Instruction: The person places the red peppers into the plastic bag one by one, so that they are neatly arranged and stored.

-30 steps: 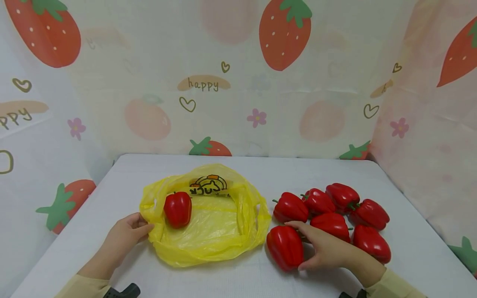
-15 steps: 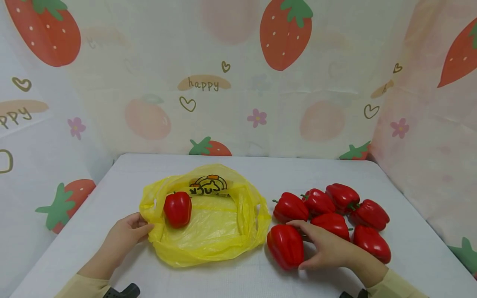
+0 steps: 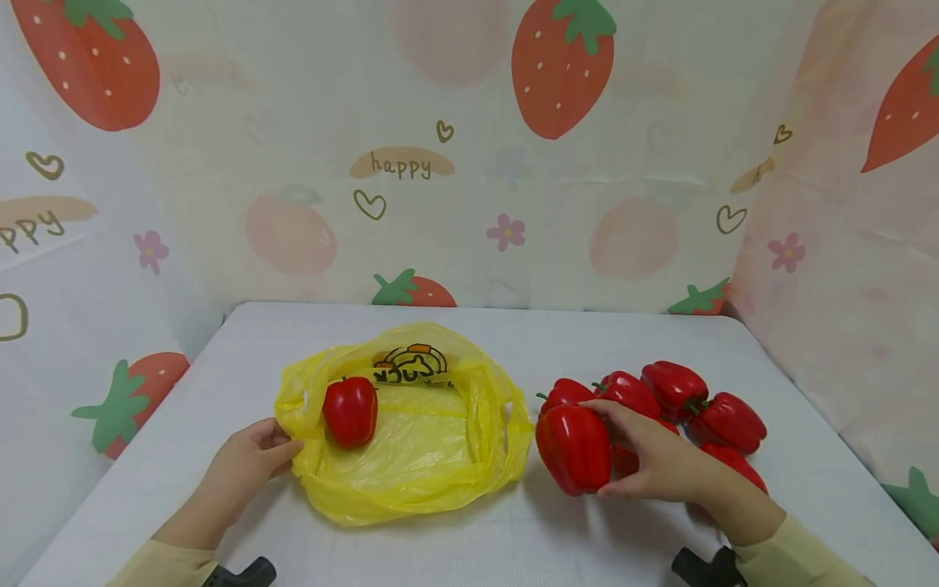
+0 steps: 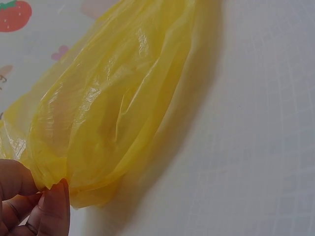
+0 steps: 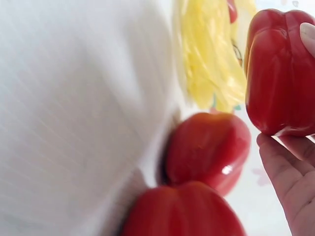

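Observation:
A yellow plastic bag lies spread wide on the white table, one red bell pepper inside its left part. My left hand pinches the bag's left edge between thumb and fingers; the left wrist view shows the gathered plastic at the fingertips. To the right of the bag, my right hand grips another red bell pepper by its sides. In the right wrist view this held pepper hangs above the table, thumb on one side and fingers on the other.
Several more red bell peppers lie grouped at the right of the white table, some partly covered by the right hand and its pepper. A printed strawberry cloth hangs behind and along both sides. Black wrist devices sit at the sleeves.
My right hand has raised its bell pepper off the table, moving it up and slightly right in the head view. The left hand and the bag have stayed put.

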Motion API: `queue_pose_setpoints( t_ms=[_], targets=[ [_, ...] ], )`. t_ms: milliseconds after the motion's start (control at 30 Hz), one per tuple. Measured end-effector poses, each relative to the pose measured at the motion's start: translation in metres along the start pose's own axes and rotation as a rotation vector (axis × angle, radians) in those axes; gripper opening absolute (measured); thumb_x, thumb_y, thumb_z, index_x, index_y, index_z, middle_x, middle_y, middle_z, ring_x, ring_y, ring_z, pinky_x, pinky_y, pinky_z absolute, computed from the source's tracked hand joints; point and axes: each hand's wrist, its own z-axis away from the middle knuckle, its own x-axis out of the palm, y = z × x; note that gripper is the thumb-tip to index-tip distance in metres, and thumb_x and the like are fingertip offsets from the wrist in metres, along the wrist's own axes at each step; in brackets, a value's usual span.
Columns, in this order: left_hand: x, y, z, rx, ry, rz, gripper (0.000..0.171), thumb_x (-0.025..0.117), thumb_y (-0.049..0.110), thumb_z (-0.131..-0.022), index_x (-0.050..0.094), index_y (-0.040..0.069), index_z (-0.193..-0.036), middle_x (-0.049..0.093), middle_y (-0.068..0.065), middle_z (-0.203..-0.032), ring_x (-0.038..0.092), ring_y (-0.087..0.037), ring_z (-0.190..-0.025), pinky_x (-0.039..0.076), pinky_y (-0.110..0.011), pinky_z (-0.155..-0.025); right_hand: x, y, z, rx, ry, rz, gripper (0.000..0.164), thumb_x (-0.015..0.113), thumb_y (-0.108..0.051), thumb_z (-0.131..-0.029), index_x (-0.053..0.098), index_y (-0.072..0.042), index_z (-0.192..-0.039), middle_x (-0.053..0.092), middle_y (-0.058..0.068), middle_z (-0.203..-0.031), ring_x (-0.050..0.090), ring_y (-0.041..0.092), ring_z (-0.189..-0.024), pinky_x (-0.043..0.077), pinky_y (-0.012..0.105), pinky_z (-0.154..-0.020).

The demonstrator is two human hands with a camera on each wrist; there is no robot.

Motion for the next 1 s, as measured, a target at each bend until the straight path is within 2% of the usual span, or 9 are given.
queue_pose_setpoints(
  t_ms=[200, 433, 733, 1000],
  targets=[
    [-0.001, -0.001, -0.001, -0.009, -0.001, -0.011, 0.046, 0.061, 0.030, -0.087, 0.049, 0.001, -0.121, 0.061, -0.007, -0.097, 0.056, -0.017, -0.086, 0.053, -0.030, -0.078, -0.013, -0.004, -0.004, 0.024, 0.040, 0.059, 0.089, 0.083, -0.034, -0.063, 0.031, -0.023, -0.135, 0.047, -0.007, -0.124, 0.049, 0.018, -0.115, 0.051, 0.038, -0.085],
    [-0.001, 0.000, -0.003, 0.004, 0.004, -0.011, 0.043, 0.061, 0.028, -0.088, 0.050, 0.000, -0.119, 0.061, -0.007, -0.096, 0.056, -0.017, -0.085, 0.053, -0.030, -0.078, -0.022, -0.005, -0.017, 0.011, 0.044, 0.014, 0.091, 0.083, -0.033, -0.064, 0.029, -0.021, -0.137, 0.048, -0.004, -0.126, 0.049, 0.021, -0.116, 0.051, 0.042, -0.084],
    [0.000, -0.001, -0.002, -0.003, 0.001, -0.009, 0.045, 0.061, 0.028, -0.088, 0.049, 0.000, -0.121, 0.060, -0.008, -0.097, 0.056, -0.017, -0.086, 0.053, -0.030, -0.079, -0.026, -0.014, -0.037, 0.023, 0.035, -0.012, 0.090, 0.082, -0.033, -0.065, 0.028, -0.026, -0.137, 0.045, -0.002, -0.129, 0.045, 0.026, -0.120, 0.051, 0.043, -0.083],
    [0.001, -0.002, -0.003, -0.004, 0.008, -0.004, 0.043, 0.061, 0.027, -0.088, 0.050, 0.000, -0.120, 0.060, -0.008, -0.097, 0.056, -0.017, -0.085, 0.053, -0.030, -0.078, -0.021, -0.027, -0.057, 0.021, 0.040, -0.022, 0.092, 0.084, -0.030, -0.063, 0.029, -0.027, -0.137, 0.045, -0.004, -0.128, 0.044, 0.022, -0.118, 0.053, 0.040, -0.079]
  ],
)
